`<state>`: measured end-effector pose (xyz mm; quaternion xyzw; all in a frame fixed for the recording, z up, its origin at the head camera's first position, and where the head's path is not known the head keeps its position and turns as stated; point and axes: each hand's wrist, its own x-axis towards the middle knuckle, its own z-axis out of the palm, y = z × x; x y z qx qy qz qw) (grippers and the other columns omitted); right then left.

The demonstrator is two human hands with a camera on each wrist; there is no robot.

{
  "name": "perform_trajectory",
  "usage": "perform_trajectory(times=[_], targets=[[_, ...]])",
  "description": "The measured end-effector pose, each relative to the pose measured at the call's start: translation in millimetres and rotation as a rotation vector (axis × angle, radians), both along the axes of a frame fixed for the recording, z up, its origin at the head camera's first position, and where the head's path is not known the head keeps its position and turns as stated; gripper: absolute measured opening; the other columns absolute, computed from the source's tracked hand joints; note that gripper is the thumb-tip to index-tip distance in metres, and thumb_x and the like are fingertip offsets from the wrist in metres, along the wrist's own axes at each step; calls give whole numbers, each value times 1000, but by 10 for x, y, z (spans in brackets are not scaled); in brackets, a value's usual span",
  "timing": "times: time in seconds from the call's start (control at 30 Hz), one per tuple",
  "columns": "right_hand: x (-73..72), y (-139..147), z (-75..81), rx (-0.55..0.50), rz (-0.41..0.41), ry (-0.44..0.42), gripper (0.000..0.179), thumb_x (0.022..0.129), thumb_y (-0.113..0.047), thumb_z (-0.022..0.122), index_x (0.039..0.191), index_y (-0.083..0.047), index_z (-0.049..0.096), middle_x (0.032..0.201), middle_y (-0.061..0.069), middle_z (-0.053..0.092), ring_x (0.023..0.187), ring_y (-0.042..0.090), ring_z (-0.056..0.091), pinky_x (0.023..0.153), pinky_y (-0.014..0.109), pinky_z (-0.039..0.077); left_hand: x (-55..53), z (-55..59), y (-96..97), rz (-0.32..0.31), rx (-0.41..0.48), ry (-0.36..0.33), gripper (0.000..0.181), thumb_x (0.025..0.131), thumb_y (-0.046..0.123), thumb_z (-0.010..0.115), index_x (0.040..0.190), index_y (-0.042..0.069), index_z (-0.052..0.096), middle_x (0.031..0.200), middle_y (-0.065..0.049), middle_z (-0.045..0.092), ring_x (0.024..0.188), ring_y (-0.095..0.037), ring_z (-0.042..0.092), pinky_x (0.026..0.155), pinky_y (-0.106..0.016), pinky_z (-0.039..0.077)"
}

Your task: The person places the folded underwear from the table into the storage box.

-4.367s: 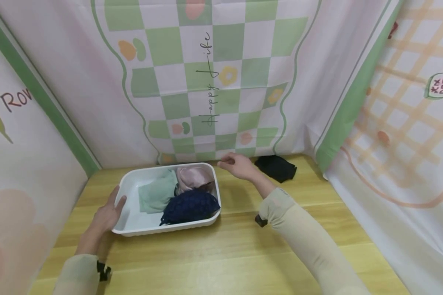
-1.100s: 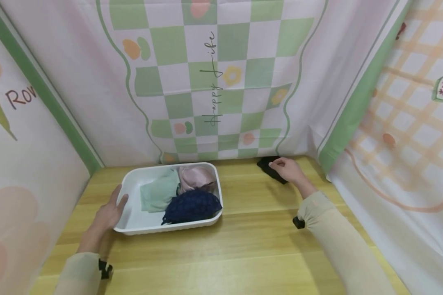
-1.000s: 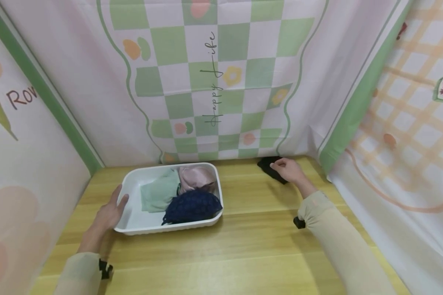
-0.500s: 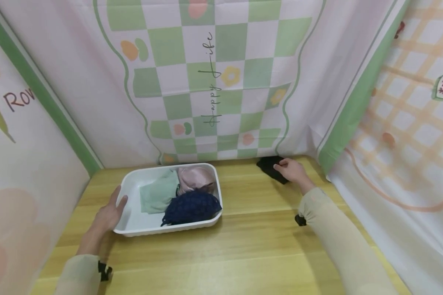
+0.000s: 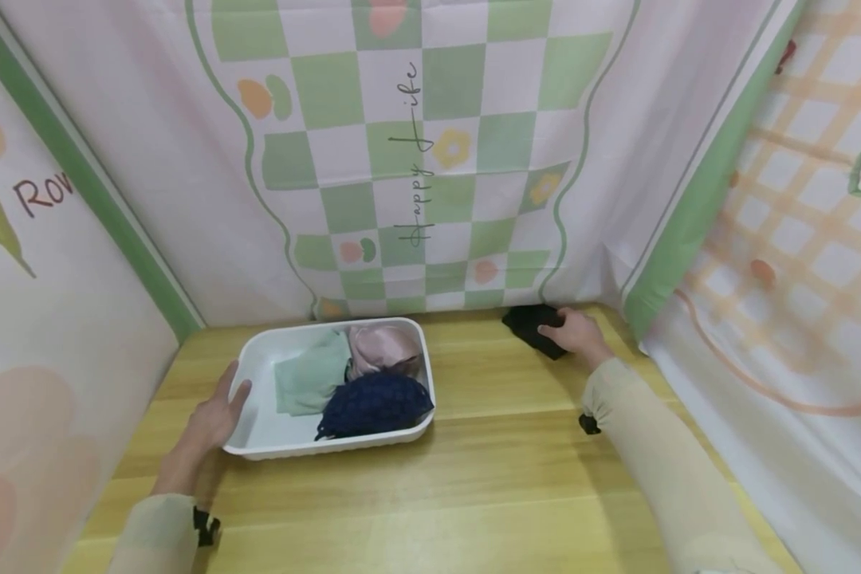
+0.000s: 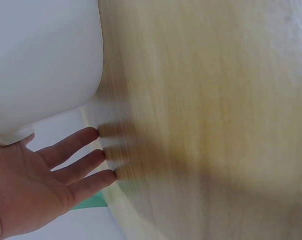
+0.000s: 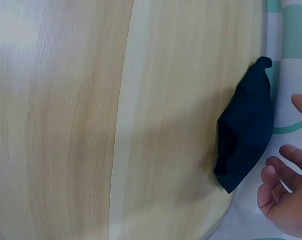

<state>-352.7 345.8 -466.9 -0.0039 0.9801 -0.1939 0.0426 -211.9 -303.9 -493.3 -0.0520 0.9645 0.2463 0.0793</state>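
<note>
In the head view, a folded black cloth (image 5: 532,327) lies at the back right of the table. My right hand (image 5: 579,333) is at its right edge, the thumb and fingers apart and overlapping the cloth in this view. In the right wrist view the fingers (image 7: 296,157) are loosely bent, with a gap between them and the black cloth (image 7: 246,125). My left hand (image 5: 211,414) rests at the left end of a white tray (image 5: 323,448), the thumb over its rim. The left wrist view shows the left fingers (image 6: 80,160) straight and spread below the tray's corner (image 6: 55,65).
Inside the tray lie a mint green cloth (image 5: 308,379), a shiny pink satin piece (image 5: 380,348) and a navy blue lacy bundle (image 5: 376,405). The wooden table (image 5: 473,478) ends at a checkered curtain (image 5: 416,199) behind, with printed curtains on both sides.
My right hand has gone from beside the tray to the black cloth on the right, and its thumb and fingers have lately spread apart. The left hand stays at the tray.
</note>
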Motion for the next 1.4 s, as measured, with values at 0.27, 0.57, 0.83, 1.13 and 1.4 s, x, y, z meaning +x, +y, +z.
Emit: perform_trajectory(times=[0.27,0.57,0.83,1.13,1.4], targets=[[-58,53,-19,77,24,-11,86,94,-49,59,148,12,34,145,40,41,133,61,36,117,66,23,-15,11,2,-2,-7,8,75,104,59,7,160,12,-11,150,-42,29,127,-67,40,103,-72,39],[-121,72,-84,131,64,-34,87,91,-51,63,150,6,35,143,37,47,129,57,45,114,66,28,2,-10,6,-3,1,23,74,105,57,9,160,11,-8,149,-42,29,126,-67,40,102,-72,39],[-139,94,-185,181,92,-49,86,89,-50,65,146,10,40,141,38,48,128,56,46,111,68,32,1,-12,11,4,-5,12,75,105,59,8,160,10,-6,149,-42,30,127,-67,40,102,-72,39],[-197,74,-252,180,76,-55,89,89,-53,64,144,12,40,139,40,49,128,60,43,111,67,30,-6,-12,9,9,3,20,75,105,58,8,160,9,-6,148,-42,31,126,-67,40,103,-72,39],[-156,18,-225,195,60,-134,87,89,-57,63,142,10,46,142,40,44,130,61,37,109,67,34,-2,3,7,11,7,8,74,105,58,8,160,11,-9,148,-43,31,126,-68,40,103,-72,38]])
